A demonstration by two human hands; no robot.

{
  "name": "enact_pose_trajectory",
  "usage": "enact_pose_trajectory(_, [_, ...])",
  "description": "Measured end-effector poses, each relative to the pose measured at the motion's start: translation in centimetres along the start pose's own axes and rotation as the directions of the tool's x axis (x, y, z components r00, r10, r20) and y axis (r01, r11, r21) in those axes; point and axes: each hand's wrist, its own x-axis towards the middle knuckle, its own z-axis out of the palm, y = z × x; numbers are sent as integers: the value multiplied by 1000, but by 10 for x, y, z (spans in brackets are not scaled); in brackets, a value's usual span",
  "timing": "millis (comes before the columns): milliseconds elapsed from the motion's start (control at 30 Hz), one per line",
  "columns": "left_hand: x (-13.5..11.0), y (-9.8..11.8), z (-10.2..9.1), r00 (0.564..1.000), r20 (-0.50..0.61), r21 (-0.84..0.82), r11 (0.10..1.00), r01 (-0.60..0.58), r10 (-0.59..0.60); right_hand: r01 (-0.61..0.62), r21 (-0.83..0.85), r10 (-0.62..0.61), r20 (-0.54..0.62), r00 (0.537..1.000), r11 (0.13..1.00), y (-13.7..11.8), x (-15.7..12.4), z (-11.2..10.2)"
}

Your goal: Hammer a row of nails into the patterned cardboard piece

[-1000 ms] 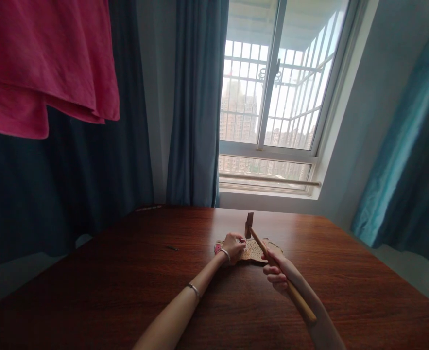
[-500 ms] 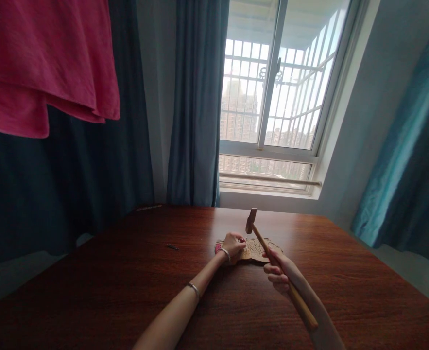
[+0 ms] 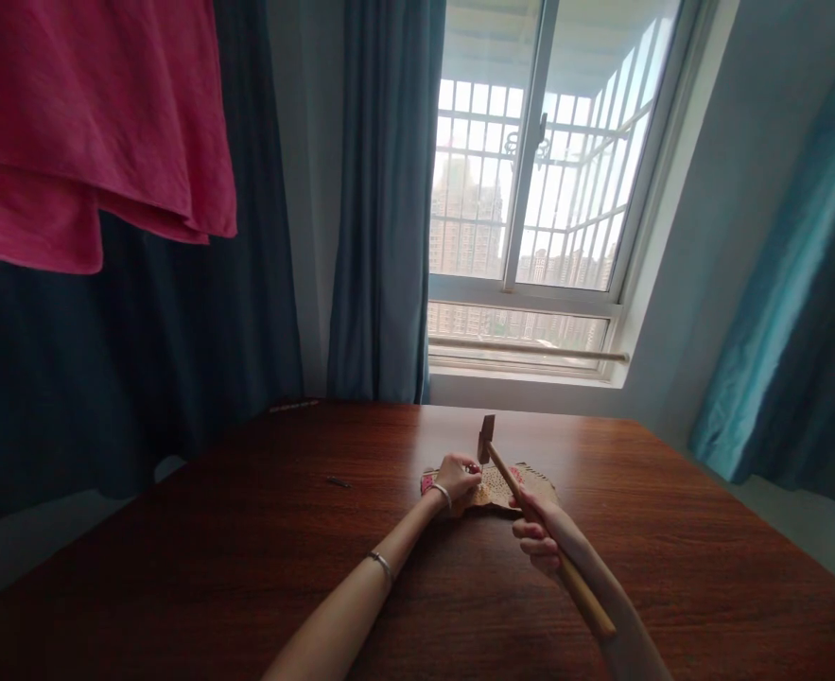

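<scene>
My right hand (image 3: 541, 534) is wrapped round the wooden handle of a hammer (image 3: 509, 479). Its head is just above, or on, the top of a thin upright nail-like pin (image 3: 482, 476); I cannot tell whether they touch. My left hand (image 3: 458, 475) is closed in a pinch at that pin, its fingertips low over a tan piece (image 3: 502, 490) covered in small dark dots or holes. This flat piece has a ragged edge and lies on the brown wooden table (image 3: 261, 586). A pink patterned part (image 3: 426, 483) shows left of my left hand.
A small dark slim object (image 3: 339, 482) lies on the table to the left. Behind the table are a barred window (image 3: 530, 208) and blue curtains (image 3: 381, 208). A pink cloth (image 3: 97, 123) hangs at upper left.
The hammer head has come down slightly towards the pin. My left hand keeps its pinch in nearly the same place, and the view has shifted a little.
</scene>
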Motion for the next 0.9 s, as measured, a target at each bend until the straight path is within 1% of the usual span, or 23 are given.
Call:
enact_pose_trajectory(133, [-1,3,-1,1000,-3,13,1000,10,-10,59,39,-62,74,995,998,-2,1,-4])
enact_pose_trajectory(200, [-1,4,-2,1000,1,15,1000,11,-11,65,48,-69,95,993,997,-1,1,-5])
enact_pose_trajectory(333, [-2,4,-2,1000,3,6,1000,16,-16,5,25,-6,48,999,1000,0,3,-6])
enact_pose_trajectory(400, [-2,4,-2,1000,1,13,1000,18,-18,23,19,-24,47,999,1000,-2,2,-5])
enact_pose_trajectory(500, [-1,3,-1,1000,-1,15,1000,13,-13,79,28,-82,85,993,996,-3,1,-2])
enact_pose_trajectory(533, [-1,3,-1,1000,1,15,1000,15,-15,81,26,-83,90,992,996,-2,1,-2])
enact_pose_trajectory(633, [-1,3,-2,1000,14,16,1000,16,-16,22,9,-22,58,998,1000,0,2,-4])
enact_pose_trajectory(700, [-1,3,-2,1000,16,13,1000,11,-11,9,17,-10,44,999,1000,0,2,-5])
enact_pose_trajectory(900, [-2,3,-3,1000,12,23,1000,8,-8,78,43,-81,85,993,996,0,0,-6])
